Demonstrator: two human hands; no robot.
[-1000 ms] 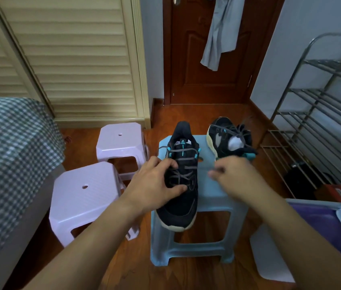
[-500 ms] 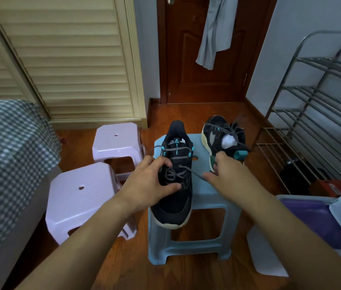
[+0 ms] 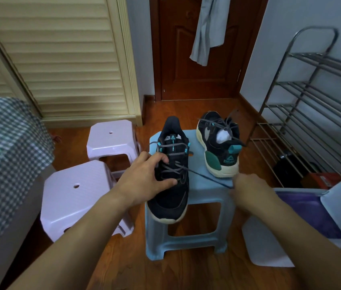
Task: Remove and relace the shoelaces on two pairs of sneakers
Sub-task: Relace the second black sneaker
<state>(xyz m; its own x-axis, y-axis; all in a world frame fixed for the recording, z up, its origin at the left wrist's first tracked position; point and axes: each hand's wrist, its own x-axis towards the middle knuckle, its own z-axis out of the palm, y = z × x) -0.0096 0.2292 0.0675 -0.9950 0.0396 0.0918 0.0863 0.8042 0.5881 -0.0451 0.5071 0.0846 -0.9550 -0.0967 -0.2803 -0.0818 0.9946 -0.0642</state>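
Sneaker (image 3: 170, 176) number one, black with a cream sole, lies toe toward the person on the pale blue stool (image 3: 205, 197), its toe hanging over the near edge. Its grey shoelace (image 3: 206, 177) now runs taut from the lower eyelets out to the right, a much longer span than half a second ago, when the strand ended just beside the shoe. The right hand (image 3: 249, 193) has drawn back toward the person's side and appears to pinch the lace end between fingertips, though the contact is small and partly hidden. The left hand (image 3: 144, 181) holds the shoe down, thumb across the vamp and fingers curled over the laced throat. That suggests one row has just been pulled free, with the upper crossings still threaded. The second sneaker (image 3: 220, 143) stands on its heel at the stool's far right corner, laces loose. Two lilac stools (image 3: 75, 193) sit left; a metal shoe rack (image 3: 311, 114) stands right.
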